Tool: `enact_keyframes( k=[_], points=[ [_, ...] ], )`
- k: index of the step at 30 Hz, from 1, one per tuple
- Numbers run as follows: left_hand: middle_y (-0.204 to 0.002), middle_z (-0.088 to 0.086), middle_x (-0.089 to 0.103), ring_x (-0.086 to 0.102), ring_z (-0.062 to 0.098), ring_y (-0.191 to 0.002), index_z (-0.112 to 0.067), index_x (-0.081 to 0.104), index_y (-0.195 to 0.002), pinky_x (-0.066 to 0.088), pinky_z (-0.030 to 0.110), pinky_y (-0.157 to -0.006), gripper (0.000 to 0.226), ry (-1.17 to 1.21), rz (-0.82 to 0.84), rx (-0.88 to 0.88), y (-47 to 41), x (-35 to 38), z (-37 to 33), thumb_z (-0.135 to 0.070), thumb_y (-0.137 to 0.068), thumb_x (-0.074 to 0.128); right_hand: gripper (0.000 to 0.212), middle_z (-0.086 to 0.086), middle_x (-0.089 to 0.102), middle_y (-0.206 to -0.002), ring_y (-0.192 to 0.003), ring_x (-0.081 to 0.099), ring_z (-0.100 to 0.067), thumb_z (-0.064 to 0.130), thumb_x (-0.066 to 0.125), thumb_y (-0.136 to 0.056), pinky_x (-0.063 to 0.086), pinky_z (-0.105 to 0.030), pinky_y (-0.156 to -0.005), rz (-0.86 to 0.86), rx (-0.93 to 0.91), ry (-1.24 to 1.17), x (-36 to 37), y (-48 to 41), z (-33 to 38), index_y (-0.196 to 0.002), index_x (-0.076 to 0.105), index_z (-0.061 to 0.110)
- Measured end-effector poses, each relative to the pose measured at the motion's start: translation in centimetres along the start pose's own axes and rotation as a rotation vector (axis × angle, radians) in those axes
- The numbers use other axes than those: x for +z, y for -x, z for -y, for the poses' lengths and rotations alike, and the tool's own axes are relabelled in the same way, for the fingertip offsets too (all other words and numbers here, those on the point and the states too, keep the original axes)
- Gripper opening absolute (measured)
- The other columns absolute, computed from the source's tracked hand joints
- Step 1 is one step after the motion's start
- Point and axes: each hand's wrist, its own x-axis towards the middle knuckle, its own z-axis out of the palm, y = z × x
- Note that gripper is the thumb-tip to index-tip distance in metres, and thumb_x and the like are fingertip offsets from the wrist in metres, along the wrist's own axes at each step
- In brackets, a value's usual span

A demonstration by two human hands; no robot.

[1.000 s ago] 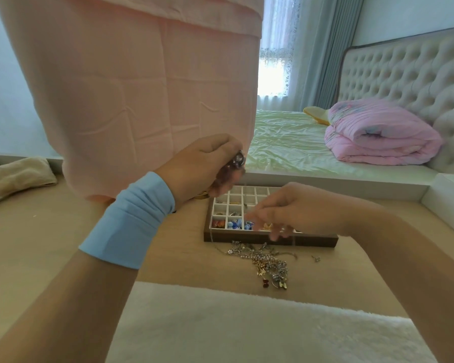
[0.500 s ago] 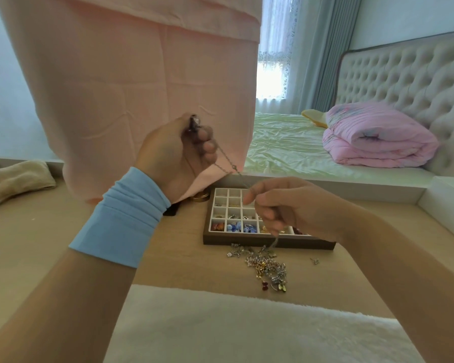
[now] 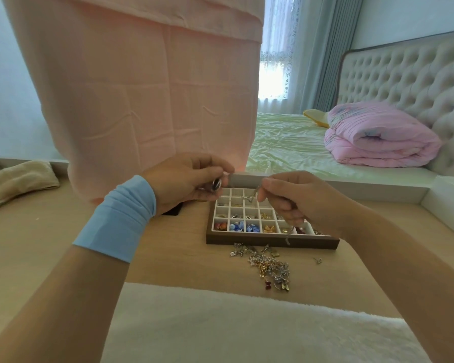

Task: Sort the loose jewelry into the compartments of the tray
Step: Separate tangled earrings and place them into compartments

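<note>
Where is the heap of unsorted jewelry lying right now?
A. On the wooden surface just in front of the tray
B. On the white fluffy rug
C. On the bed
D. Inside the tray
A: the heap lies on the wooden surface, just in front of the tray, short of the rug.

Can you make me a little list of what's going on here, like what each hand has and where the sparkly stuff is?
left hand: shut on a dark round pendant
right hand: pinching a thin chain, held above the tray
tray: brown frame, white compartments; near row holds red, blue and gold pieces
pile: loose jewelry on the table, just in front of the tray
stray piece: small, alone, right of the pile
</note>
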Motion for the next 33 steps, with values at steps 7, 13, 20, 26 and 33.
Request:
enact_keyframes(
  k=[7,13,20,26,33],
  points=[
    [-0.084,0.004,0.064,0.061,0.017,-0.077,-0.011,0.069,-0.109,0.056,0.024,-0.070,0.029,-0.148,0.253,-0.158,0.1,-1.7,2.7,-0.004,-0.081,0.066,0.033,-0.004,0.058,-0.065,-0.040,0.036,-0.011,0.025,0.048,-0.106,0.030,-0.018,-0.041,-0.160,-0.107,0.065,1.0,-0.3,1.0,-0.081,0.062,0.008],
    [-0.108,-0.001,0.072,0.067,0.013,-0.104,-0.014,0.065,-0.121,0.054,0.028,-0.089,0.027,-0.125,0.168,-0.032,-0.6,0.1,2.6,-0.012,-0.098,0.051,0.028,-0.012,0.053,-0.066,-0.041,0.039,-0.007,0.021,0.052,-0.104,0.033,-0.016,-0.043,-0.179,-0.150,0.144,1.1,-0.8,2.9,-0.084,0.068,0.008],
    [-0.111,-0.004,0.073,0.069,0.012,-0.103,-0.022,0.061,-0.126,0.052,0.029,-0.096,0.031,-0.141,0.119,0.116,-1.3,3.3,0.6,-0.029,-0.096,0.055,0.030,0.013,0.055,-0.048,-0.041,0.046,-0.001,0.028,0.056,-0.101,0.039,-0.018,-0.054,-0.274,-0.142,0.488,-0.9,-2.9,5.9,-0.076,0.071,0.019],
    [-0.100,-0.006,0.068,0.063,0.010,-0.091,-0.028,0.074,-0.097,0.056,0.014,-0.077,0.018,-0.314,-0.009,0.097,-3.5,2.5,-1.1,-0.028,-0.097,0.056,0.026,0.012,0.065,-0.071,-0.055,0.056,0.002,0.034,0.058,-0.099,0.038,-0.014,-0.052,-0.294,-0.151,0.716,-1.8,-5.1,7.4,-0.084,0.075,0.021],
    [-0.094,0.005,0.075,0.073,0.017,-0.079,-0.015,0.070,-0.106,0.060,0.027,-0.071,0.016,-0.249,-0.028,0.025,-5.6,0.7,-0.3,-0.012,-0.094,0.061,0.018,0.012,0.064,-0.087,-0.072,0.055,-0.002,0.026,0.059,-0.100,0.037,-0.017,-0.062,-0.271,-0.095,0.859,-4.1,-6.7,6.4,-0.090,0.073,0.023]
  ],
)
